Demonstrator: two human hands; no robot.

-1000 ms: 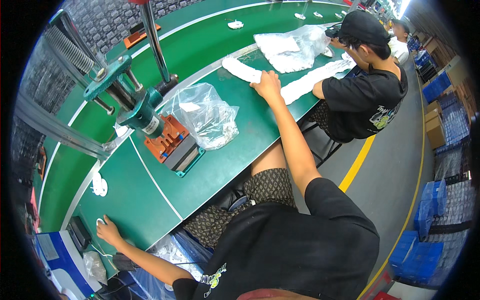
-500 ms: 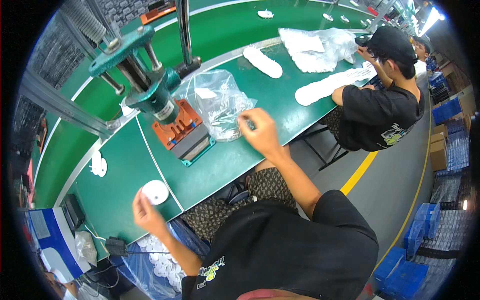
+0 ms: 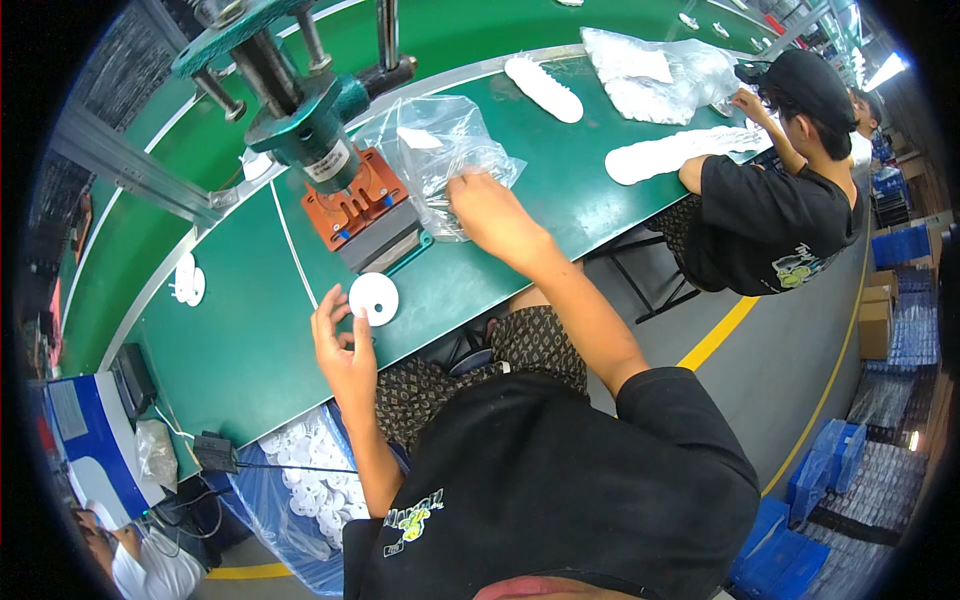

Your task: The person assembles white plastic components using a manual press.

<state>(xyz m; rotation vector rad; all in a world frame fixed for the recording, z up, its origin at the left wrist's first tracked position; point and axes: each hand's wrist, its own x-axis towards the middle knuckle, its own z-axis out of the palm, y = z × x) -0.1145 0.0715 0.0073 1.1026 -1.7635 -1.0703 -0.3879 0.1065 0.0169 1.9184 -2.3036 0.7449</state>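
Observation:
My left hand (image 3: pixel 345 345) grips a white round disc (image 3: pixel 373 299) with an off-centre hole by its edge, between thumb and fingers. The disc is just above the green table, close to the near corner of the press. My right hand (image 3: pixel 497 212) reaches onto a clear plastic bag (image 3: pixel 450 125) of small shiny metal pieces. Its fingers are bent together over the pieces; what lies between the fingertips is hidden. Left of the bag stands a green press (image 3: pixel 300 135) above an orange fixture (image 3: pixel 350 200) on a grey block.
White parts (image 3: pixel 188 280) lie at the table's left. A blue bag (image 3: pixel 310 480) of white discs sits below the near edge. A white sole-shaped stack (image 3: pixel 545 88) and a filled plastic bag (image 3: pixel 655 75) lie toward the far right. A co-worker (image 3: pixel 780 210) sits at the right.
My left hand has carried the disc right and away from me, toward the press. My right hand has gone from above the bag's near side down onto the metal pieces.

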